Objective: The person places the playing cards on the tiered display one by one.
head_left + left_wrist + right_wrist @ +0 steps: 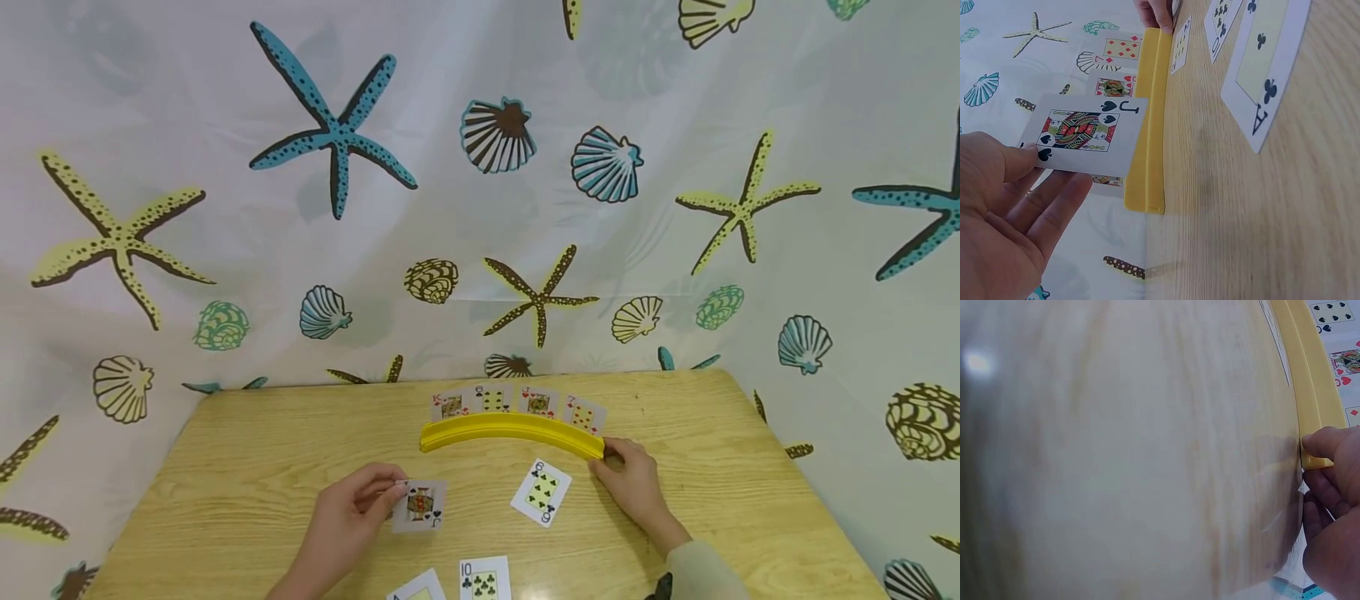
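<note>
My left hand (347, 513) pinches a jack of spades playing card (420, 507) between thumb and fingers, above the table and in front of the rack's left end. In the left wrist view the card's (1082, 131) face shows. A curved yellow card holder (510, 425) stands on the table with several cards upright in it, among them a king (451, 406), a red jack (538, 402) and a seven of diamonds (583, 413). At its right end, my right hand (633, 481) grips the holder; in the right wrist view the thumb (1322, 442) lies on the yellow edge.
A six of clubs (541, 492) lies face up between the hands. Nearer me lie a ten of clubs (484, 578) and an ace of clubs (1266, 69). The wooden table (247, 467) meets a hanging cloth (420, 233) printed with starfish and shells at its far edge.
</note>
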